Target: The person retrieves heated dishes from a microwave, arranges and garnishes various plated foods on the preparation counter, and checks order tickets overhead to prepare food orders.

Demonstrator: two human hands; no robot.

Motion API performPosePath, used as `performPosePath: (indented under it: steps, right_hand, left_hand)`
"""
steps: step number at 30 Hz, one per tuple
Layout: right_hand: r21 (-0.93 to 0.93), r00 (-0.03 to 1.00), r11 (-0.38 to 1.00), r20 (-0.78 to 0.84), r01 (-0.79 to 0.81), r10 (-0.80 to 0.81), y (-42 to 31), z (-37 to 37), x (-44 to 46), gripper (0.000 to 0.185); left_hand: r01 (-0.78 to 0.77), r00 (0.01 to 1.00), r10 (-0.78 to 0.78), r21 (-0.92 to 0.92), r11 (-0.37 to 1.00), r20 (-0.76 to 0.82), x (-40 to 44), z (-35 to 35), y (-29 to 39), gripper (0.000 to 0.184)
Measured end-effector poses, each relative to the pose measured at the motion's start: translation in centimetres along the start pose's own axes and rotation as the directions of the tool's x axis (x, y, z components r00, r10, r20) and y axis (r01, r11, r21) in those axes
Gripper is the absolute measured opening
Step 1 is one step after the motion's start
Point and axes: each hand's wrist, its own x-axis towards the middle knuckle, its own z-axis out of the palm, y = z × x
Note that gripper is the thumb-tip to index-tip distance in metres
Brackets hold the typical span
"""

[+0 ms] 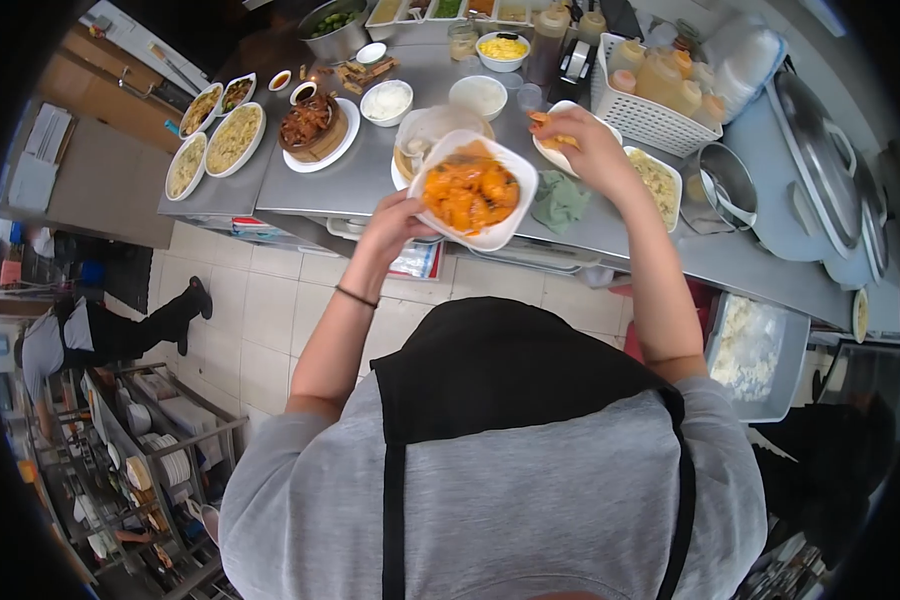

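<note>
My left hand [398, 222] grips the edge of a white square bowl [523, 172], tilted toward me above the counter's front edge. Orange, saucy chunks of food [473, 190] fill it. My right hand [592, 150] is closed, fingertips together, over a white dish [610, 132] at the counter's right. At its fingertips shows a reddish-orange piece of food [540, 122], partly hidden by the fingers. A crumpled green cloth [562, 204] lies just below that dish. Behind the bowl sits a round steamer under a cloudy translucent lid [440, 128].
Bowls of white rice [387, 102], a steamer of brown glazed meat [310, 125] and plates of fried rice [235, 140] stand to the left. A basket of sauce bottles [660, 90] and a metal pot [718, 185] are on the right. Another person [100, 335] stands far left.
</note>
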Motion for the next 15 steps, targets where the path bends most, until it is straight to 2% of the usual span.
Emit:
performPosePath:
  steps: [1, 2, 3, 4, 5, 9, 11, 12, 14, 15]
  right_hand:
    - [-0.149, 0.999, 0.988, 0.001, -0.049, 0.05, 1.2, 0.0, -1.2, 0.031]
    - [-0.171, 0.964, 0.957, 0.089, -0.233, 0.25, 2.0, 0.9, -2.4, 0.031]
    - [-0.205, 0.881, 0.891, 0.173, -0.405, 0.44, 2.4, 2.1, -3.8, 0.031]
    - [-0.338, 0.966, 0.916, 0.066, -0.215, 0.251, 5.1, 5.2, -5.9, 0.028]
    - [-0.479, 0.999, 0.877, -0.01, -0.034, 0.033, 7.8, 8.1, -7.6, 0.026]
    - [-0.476, 0.991, 0.871, -0.011, -0.125, 0.136, 10.7, 9.8, -6.7, 0.016]
    - [-0.35, 0.955, 0.889, -0.126, -0.295, 0.268, 11.0, 8.1, -5.4, 0.013]
    - [-0.348, 0.957, 0.891, -0.125, -0.291, 0.263, 10.0, 6.9, -4.7, 0.013]
    - [-0.159, 0.925, 0.913, -0.005, -0.376, 0.38, 7.8, 4.0, -3.8, 0.02]
    - [-0.19, 0.92, 0.919, 0.126, -0.346, 0.372, 8.0, 3.3, -3.2, 0.028]
  left_hand:
    - [-0.013, 1.0, 0.013, -0.024, 1.0, -0.014, -0.7, -0.8, 0.0, 0.035]
    - [-0.029, 0.999, 0.027, -0.047, 0.998, -0.03, -1.4, -1.6, 0.1, 0.035]
    - [-0.016, 0.997, 0.014, -0.029, 0.999, -0.075, -2.0, -2.3, 0.2, 0.034]
    - [-0.013, 0.997, 0.011, -0.027, 1.0, -0.07, -2.3, -2.9, 0.1, 0.034]
    - [-0.003, 0.996, 0.0, -0.035, 0.999, -0.084, -2.6, -3.4, -0.1, 0.035]
    - [0.018, 0.997, -0.022, -0.061, 0.998, -0.074, -2.5, -3.1, -0.5, 0.035]
    - [0.034, 0.999, -0.036, -0.055, 0.998, -0.03, -2.5, -2.2, -0.5, 0.035]
    - [0.03, 0.999, -0.032, -0.054, 0.998, -0.035, -2.4, -1.6, -0.4, 0.035]
    - [0.074, 0.997, -0.074, -0.019, 0.997, 0.028, -2.1, -0.4, -0.3, 0.035]
    - [0.075, 0.993, -0.074, -0.016, 0.997, 0.087, -1.7, 0.0, -0.4, 0.035]
